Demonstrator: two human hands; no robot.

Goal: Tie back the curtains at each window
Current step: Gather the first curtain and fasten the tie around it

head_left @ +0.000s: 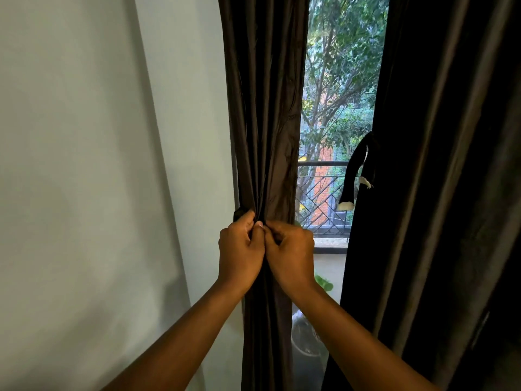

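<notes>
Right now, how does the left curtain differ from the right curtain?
The left curtain is bunched narrow, gripped by the left hand and right hand; the right curtain hangs wide and unheld. The right curtain's tieback strap dangles loose; the left curtain's is barely visible. Both are dark, pleated fabric.

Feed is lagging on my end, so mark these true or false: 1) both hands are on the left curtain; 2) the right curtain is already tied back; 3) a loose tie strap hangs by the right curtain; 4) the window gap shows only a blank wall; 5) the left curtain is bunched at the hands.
1) True: left hand and right hand both grip the left curtain.
2) False: the right curtain hangs loose, nothing wrapped around it.
3) True: a dark tie strap with a white tip dangles at its edge.
4) False: trees and a balcony railing show.
5) True: its folds are gathered there.
</notes>
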